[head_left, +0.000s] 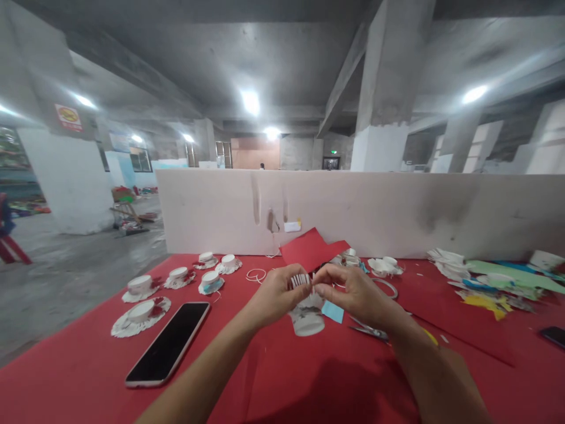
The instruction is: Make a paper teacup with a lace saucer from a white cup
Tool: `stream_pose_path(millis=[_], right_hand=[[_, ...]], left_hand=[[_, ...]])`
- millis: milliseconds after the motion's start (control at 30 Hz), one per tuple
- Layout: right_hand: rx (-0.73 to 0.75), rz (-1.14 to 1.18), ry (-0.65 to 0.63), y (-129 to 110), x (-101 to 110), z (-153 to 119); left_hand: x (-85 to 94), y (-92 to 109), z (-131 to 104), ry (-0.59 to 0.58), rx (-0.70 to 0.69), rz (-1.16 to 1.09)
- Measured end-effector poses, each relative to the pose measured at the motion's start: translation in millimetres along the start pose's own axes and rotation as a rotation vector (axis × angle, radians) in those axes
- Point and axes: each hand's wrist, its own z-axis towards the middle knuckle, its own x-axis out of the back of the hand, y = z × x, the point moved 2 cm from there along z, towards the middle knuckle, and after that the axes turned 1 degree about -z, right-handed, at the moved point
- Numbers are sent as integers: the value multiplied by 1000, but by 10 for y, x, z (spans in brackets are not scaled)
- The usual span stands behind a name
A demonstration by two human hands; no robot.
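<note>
Near the middle of the red table, a white paper cup with strips cut around its rim (308, 323) is between my two hands, its round base toward me. My left hand (282, 292) is closed on the cup's strips from the left. Fingers of my right hand (343, 287) are pinched together close to the strips; what they hold, if anything, is too small to make out. A light blue paper piece (332, 311) lies just right of the cup. Scissors (369, 331) rest partly under my right forearm.
Several cut white cups (140, 285) stand at the left behind a black phone (169, 344). Red paper (308, 249) lies against a pale upright board (212, 212). Coloured scraps (488, 301) are piled at the right, near another phone (554, 335).
</note>
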Motion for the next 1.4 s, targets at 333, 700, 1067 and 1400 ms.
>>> stream_pose_path(millis=[333, 700, 1067, 1400], right_hand=[[-65, 345, 2, 158, 34, 69], [-133, 454, -140, 224, -57, 84], [-141, 436, -125, 244, -93, 73], [-159, 201, -88, 281, -102, 81]], left_hand=[[-6, -25, 18, -52, 70, -107], [-23, -62, 24, -1, 19, -50], [-6, -50, 29, -6, -15, 17], [-1, -81, 39, -6, -23, 44]])
